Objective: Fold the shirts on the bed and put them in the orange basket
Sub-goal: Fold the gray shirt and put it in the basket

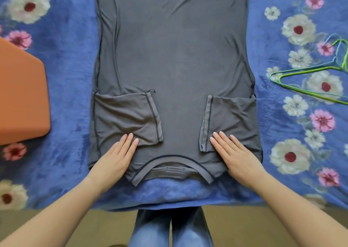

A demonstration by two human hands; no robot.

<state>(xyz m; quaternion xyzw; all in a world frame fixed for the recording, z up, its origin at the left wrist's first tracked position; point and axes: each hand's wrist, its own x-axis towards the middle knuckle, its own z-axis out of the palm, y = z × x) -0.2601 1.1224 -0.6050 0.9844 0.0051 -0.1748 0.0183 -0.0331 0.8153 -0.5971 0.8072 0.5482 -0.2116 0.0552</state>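
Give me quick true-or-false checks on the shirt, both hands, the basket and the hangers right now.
1. Both sleeves of the grey shirt are folded in over its body. True.
2. The left hand is curled into a fist. False: it lies flat on the shirt, fingers straight, by the folded sleeve.
3. The right hand lies flat on the shirt. True.
4. The orange basket sits right of the shirt. False: it is on the left; the hangers lie on the right.
5. The shirt is in the basket. False: it lies spread on the blue flowered bedcover.
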